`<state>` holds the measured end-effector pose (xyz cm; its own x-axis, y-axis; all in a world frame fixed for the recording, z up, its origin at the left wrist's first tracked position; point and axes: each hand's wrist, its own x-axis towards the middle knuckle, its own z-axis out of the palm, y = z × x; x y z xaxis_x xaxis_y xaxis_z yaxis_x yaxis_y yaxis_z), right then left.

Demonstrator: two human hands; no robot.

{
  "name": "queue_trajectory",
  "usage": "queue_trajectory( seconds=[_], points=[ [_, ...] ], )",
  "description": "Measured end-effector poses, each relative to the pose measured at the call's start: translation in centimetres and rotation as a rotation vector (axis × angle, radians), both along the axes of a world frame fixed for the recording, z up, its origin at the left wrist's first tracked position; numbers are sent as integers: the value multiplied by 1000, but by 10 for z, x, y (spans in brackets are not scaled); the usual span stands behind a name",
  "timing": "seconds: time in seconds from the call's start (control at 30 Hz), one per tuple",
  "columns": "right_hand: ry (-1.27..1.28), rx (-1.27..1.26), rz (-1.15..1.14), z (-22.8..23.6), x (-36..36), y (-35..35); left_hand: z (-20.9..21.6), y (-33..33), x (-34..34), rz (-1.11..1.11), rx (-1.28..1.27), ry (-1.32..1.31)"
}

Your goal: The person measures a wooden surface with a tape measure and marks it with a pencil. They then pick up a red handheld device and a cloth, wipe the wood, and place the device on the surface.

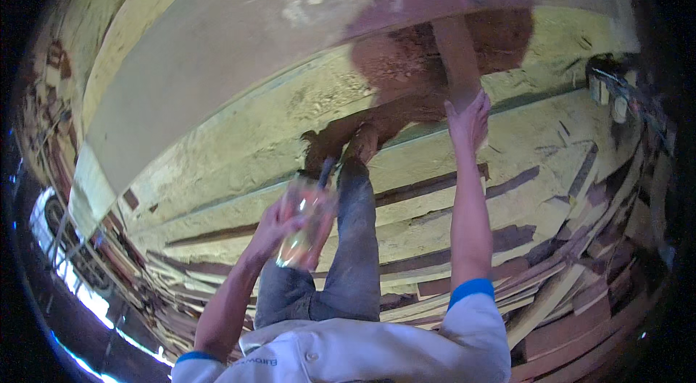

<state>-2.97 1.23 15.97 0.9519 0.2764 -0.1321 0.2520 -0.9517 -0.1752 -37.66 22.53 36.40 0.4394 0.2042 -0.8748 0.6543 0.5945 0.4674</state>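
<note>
My left hand (272, 231) is wrapped round a clear bottle (310, 220) with reddish and yellowish parts, smeared by motion. A dark narrow tip (326, 171) sticks up from its far end. Out to the right, my right hand (470, 118) grips the near end of a flat brown wooden strip (455, 57). The strip reaches away from me toward a wide brown panel (196, 71), where a dark shadow falls over both. Whether the strip touches the panel I cannot tell.
Sawdust and chips (333, 93) cover the pale ground before my feet. Several long boards (428, 187) lie around my legs. Offcuts (580, 289) are heaped at the right, and more wood scraps (54, 111) lie at the far left. A wheel (54, 216) shows beyond the left edge.
</note>
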Motion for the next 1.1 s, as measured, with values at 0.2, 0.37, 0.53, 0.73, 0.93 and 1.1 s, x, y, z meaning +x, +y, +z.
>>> queue_trajectory(
  seconds=[0.2,0.37,0.53,0.73,0.93,1.1],
  points=[
    [1386,1210,-218,137,-125,56,-4,12,88,-23,136,-103],
    [1232,1244,-318,184,-147,91,12,13,100,-80,253,-168],
    [1274,1099,-203,191,-143,96,24,13,92,-85,163,-199],
    [1251,1080,-204,193,-148,91,29,7,92,-19,31,-235],
    [1207,1043,-289,192,-153,87,27,2,93,1,-24,-266],
    [1250,1073,-339,196,-153,85,22,-1,89,-11,-39,-273]
  ],
)
